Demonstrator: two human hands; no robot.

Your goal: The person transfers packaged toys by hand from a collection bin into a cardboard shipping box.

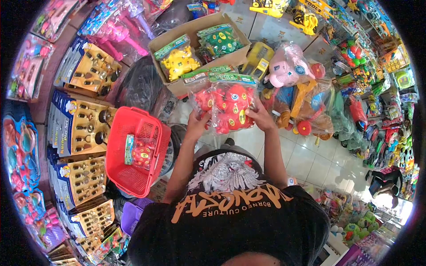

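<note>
In front of my chest, bagged red frog toys (233,106) with green header cards are held up between my two hands. At least two packs overlap there. My left hand (197,126) grips their lower left side, thumb across the plastic. On the opposite edge, my right hand (262,117) is closed on the bag. Just beyond them stands an open cardboard box (177,90) with a bagged yellow frog toy (181,61) and a bagged green one (219,42). A red plastic basket (116,164) to the left contains another bagged red frog toy (143,153).
Kitchen play sets (91,126) are stacked along the left. Right of the box lie a bagged pink toy (290,66), a yellow toy vehicle (258,60) and an orange ride-on toy (304,104). Packed toys hang at the right (359,111). A purple basket (133,215) sits lower left.
</note>
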